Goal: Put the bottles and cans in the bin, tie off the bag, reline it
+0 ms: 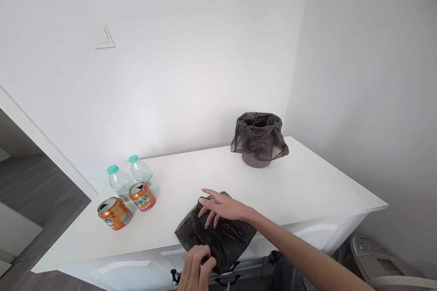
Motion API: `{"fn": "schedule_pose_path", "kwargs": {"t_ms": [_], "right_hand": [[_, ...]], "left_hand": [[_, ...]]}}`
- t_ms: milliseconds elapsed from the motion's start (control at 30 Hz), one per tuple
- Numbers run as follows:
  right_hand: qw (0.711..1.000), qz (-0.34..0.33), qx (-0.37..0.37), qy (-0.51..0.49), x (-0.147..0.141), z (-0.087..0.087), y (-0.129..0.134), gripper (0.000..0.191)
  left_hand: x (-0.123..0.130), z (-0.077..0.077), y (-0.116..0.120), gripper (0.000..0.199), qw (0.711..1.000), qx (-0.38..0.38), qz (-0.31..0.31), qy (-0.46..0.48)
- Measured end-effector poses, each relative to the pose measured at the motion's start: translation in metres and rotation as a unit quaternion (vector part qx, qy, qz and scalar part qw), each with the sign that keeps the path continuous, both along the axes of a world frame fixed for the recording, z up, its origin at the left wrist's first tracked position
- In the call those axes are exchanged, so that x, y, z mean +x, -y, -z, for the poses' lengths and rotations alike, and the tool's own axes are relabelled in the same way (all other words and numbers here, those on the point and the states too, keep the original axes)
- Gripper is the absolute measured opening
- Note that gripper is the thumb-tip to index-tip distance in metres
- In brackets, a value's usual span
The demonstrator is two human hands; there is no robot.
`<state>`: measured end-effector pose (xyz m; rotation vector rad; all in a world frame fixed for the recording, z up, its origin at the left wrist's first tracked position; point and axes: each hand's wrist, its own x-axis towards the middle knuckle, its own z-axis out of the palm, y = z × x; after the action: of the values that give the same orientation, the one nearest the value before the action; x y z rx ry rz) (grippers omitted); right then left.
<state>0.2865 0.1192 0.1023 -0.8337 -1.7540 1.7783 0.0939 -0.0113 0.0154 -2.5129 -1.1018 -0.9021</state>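
A black plastic bag [235, 232] hangs over the front edge of the white cabinet top, partly opened out and wrinkled. My left hand [198, 266] is at the lower side of the bag, its fingers curled and closed on the plastic. With fingers spread, my right hand [223, 208] lies across the upper part of the bag, touching it from above. Farther back stands a small trash bin [256, 160], lined with another black bag [261, 138] folded down over its rim.
Two orange cans [115, 214] with opened tops stand at the left, in front of two clear bottles [120, 181] with teal caps. White walls rise behind and to the right. A grey machine [382, 257] sits low at the right, beside the cabinet.
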Motion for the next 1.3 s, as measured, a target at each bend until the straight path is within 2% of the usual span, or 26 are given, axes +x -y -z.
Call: {"fn": "schedule_pose_path", "kwargs": {"t_ms": [67, 133, 167, 233, 333, 400, 467, 567, 633, 733, 833, 933, 1000, 1067, 1100, 1167, 1233, 1300], "right_hand": [[0.996, 0.036, 0.079, 0.019, 0.014, -0.007, 0.006, 0.068], [0.98, 0.046, 0.175, 0.081, 0.032, -0.012, 0.014, 0.06], [0.968, 0.033, 0.222, 0.115, 0.042, -0.012, 0.018, 0.06], [0.939, -0.017, 0.301, 0.167, 0.062, -0.008, 0.026, 0.075], [0.895, -0.077, 0.384, 0.211, 0.083, 0.013, 0.036, 0.102], [0.868, -0.094, 0.423, 0.241, 0.088, 0.032, 0.041, 0.108], [0.844, -0.096, 0.455, 0.268, 0.087, 0.047, 0.044, 0.105], [0.816, -0.085, 0.498, 0.282, 0.084, 0.059, 0.046, 0.097], [0.808, -0.073, 0.513, 0.279, 0.086, 0.061, 0.046, 0.093], [0.815, -0.048, 0.515, 0.26, 0.093, 0.061, 0.045, 0.074], [0.836, -0.013, 0.509, 0.207, 0.099, 0.058, 0.05, 0.048], [0.872, 0.026, 0.462, 0.158, 0.099, 0.048, 0.058, 0.048], [0.897, 0.062, 0.404, 0.168, 0.096, 0.042, 0.061, 0.045], [0.906, 0.122, 0.344, 0.215, 0.091, 0.039, 0.06, 0.033], [0.902, 0.161, 0.317, 0.246, 0.088, 0.039, 0.058, 0.028], [0.875, 0.238, 0.297, 0.299, 0.082, 0.043, 0.053, 0.03], [0.826, 0.296, 0.351, 0.327, 0.074, 0.048, 0.05, 0.041], [0.763, 0.309, 0.463, 0.329, 0.066, 0.052, 0.05, 0.053]], "left_hand": [[0.005, -0.003, -0.006, 0.057, 1.0, 0.02, -0.012, 0.006], [0.013, -0.006, -0.013, 0.067, 1.0, 0.021, -0.01, 0.001], [0.016, -0.007, -0.016, 0.068, 1.0, 0.013, -0.013, 0.005], [0.018, -0.01, -0.019, 0.064, 0.999, 0.0, -0.027, 0.041], [0.017, -0.014, -0.022, 0.06, 0.992, 0.005, -0.05, 0.116], [0.017, -0.02, -0.024, 0.063, 0.99, 0.021, -0.054, 0.128], [0.017, -0.026, -0.026, 0.07, 0.994, 0.019, -0.059, 0.086], [0.016, -0.031, -0.029, 0.086, 0.997, -0.02, -0.054, -0.046], [0.011, -0.026, -0.03, 0.101, 0.992, -0.059, -0.027, -0.107], [-0.003, -0.012, -0.03, 0.104, 0.988, -0.122, -0.004, -0.091], [-0.019, -0.005, -0.033, 0.085, 0.983, -0.181, 0.001, -0.038], [-0.03, -0.008, -0.04, 0.057, 0.98, -0.199, 0.007, 0.025], [-0.033, -0.011, -0.046, 0.04, 0.978, -0.198, -0.004, 0.069], [-0.03, -0.013, -0.053, 0.03, 0.973, -0.206, -0.032, 0.098], [-0.028, -0.014, -0.056, 0.028, 0.969, -0.212, -0.056, 0.111], [-0.022, -0.015, -0.062, 0.03, 0.962, -0.201, -0.121, 0.138], [-0.014, -0.02, -0.066, 0.038, 0.963, -0.138, -0.175, 0.153], [-0.004, -0.028, -0.068, 0.048, 0.974, -0.048, -0.182, 0.128]]}}
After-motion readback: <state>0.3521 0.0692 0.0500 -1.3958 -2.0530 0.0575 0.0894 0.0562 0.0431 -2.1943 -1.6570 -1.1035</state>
